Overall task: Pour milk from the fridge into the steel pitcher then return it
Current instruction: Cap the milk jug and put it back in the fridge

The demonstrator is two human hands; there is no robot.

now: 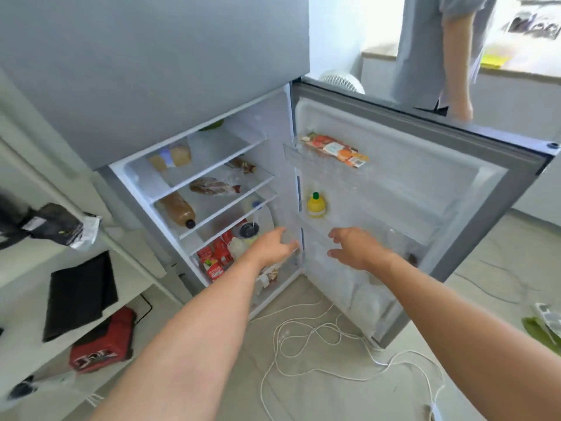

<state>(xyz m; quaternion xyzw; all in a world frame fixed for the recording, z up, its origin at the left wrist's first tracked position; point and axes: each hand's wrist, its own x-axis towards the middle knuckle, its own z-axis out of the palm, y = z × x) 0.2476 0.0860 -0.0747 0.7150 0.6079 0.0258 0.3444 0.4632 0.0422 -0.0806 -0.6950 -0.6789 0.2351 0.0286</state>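
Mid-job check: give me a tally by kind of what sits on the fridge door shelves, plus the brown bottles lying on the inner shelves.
Brown bottles lying on inner shelves: 2 (large brown bottle, small brown bottle)
Printed carton, top door shelf: 1
Yellow lemon-shaped bottle, middle door shelf: 1
Total: 4
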